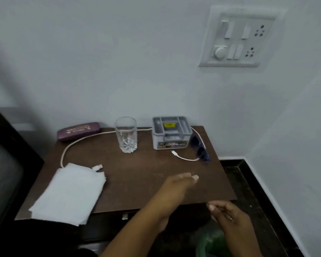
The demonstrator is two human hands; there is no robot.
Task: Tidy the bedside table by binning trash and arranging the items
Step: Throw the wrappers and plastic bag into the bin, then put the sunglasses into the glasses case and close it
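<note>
Head view shows the left hand (182,179) flat over the table (146,171), fingers straight and together, holding nothing. It is probably reaching for the cable (186,159) and sunglasses (200,149) beyond its fingertips. The right hand (228,214) hangs loosely curled and empty above the green bin (209,242). Farther off, the glass (126,134) looks empty, and the organizer (170,134) holds something yellow-labelled.

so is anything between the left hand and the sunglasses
Nothing solid. Bare tabletop lies between the left hand and the sunglasses. Only the loose end of the white cable curves along their near side up to the lens, so it might drag along.
</note>
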